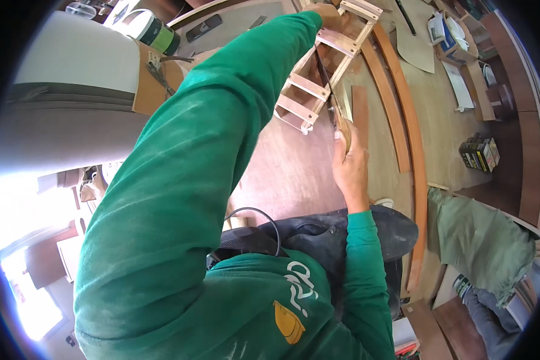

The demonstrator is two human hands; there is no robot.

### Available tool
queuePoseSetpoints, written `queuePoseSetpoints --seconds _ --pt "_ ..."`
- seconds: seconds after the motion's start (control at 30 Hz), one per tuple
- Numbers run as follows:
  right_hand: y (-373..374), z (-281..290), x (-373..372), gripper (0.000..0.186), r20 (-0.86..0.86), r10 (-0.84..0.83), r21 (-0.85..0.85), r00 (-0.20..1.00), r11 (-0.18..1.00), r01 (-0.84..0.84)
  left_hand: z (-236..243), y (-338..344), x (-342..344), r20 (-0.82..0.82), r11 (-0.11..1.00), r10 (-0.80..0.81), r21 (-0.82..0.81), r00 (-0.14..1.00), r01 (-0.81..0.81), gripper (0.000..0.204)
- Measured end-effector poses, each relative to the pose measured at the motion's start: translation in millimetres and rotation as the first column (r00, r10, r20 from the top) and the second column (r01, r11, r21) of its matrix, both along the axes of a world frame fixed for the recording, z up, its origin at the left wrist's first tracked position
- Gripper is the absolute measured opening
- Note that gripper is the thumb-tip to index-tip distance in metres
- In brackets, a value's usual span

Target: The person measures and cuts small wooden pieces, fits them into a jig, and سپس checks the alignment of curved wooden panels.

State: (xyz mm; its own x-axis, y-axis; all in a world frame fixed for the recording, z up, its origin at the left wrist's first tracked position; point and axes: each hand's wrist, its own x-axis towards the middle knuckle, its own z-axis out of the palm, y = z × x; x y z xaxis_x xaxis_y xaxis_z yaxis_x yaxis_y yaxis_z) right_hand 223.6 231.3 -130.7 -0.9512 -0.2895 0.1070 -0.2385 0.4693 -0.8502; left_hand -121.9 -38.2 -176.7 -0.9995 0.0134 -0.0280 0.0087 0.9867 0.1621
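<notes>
Well, the right hand (353,169) is curled shut around the handle of a long, dark, thin tool with a curved brown wooden handle (347,133), which looks like a saw. Its thumb lies along the handle. The dark part points away from those fingers, toward the other hand. The left hand (330,17) is at the far end of the green sleeve, by the pale wooden frame shaped like a little ladder (309,87). Its fingers are mostly hidden, so I can't tell how far open they are or how hard they hold.

The frame sits just ahead of the right fingers and a bit to their left, and it reaches up beside the left hand. To do this well, I'd press the frame down firmly with the left hand so it can't wobble. I'd keep the left fingers away from the thin edge. The right hand should go slow and straight, and not squeeze too tight. A short, flat, reddish-brown wooden strip (360,111) lies close by the right fingers, so it might get bumped. Moving it over would help.
</notes>
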Motion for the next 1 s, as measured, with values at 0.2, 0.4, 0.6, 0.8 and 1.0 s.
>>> queuePoseSetpoints --seconds 0.2,0.4,0.6,0.8,1.0 --pt "-5 7 -5 0.041 0.033 0.017 0.097 0.999 0.995 -0.02 5 -3 -17 -0.025 0.99 0.119 -0.074 0.993 -0.12 0.058" --pt "8 19 10 0.039 0.079 -0.049 0.215 0.996 0.976 0.031 -17 5 -20 0.019 0.974 -0.19 -0.12 0.982 0.191 0.066" --pt "104 75 133 0.038 0.253 -0.156 0.355 0.955 0.933 0.059 -8 34 -3 -0.033 0.951 -0.295 -0.104 0.955 0.29 0.063" --pt "23 31 27 0.032 0.196 -0.06 0.254 0.979 0.967 0.008 -13 10 -8 -0.097 0.954 -0.285 -0.125 0.953 0.273 0.06" --pt "11 31 14 0.035 0.191 -0.051 0.254 0.98 0.967 0.001 -59 -9 -44 -0.082 0.872 -0.415 -0.32 0.906 0.371 0.048"
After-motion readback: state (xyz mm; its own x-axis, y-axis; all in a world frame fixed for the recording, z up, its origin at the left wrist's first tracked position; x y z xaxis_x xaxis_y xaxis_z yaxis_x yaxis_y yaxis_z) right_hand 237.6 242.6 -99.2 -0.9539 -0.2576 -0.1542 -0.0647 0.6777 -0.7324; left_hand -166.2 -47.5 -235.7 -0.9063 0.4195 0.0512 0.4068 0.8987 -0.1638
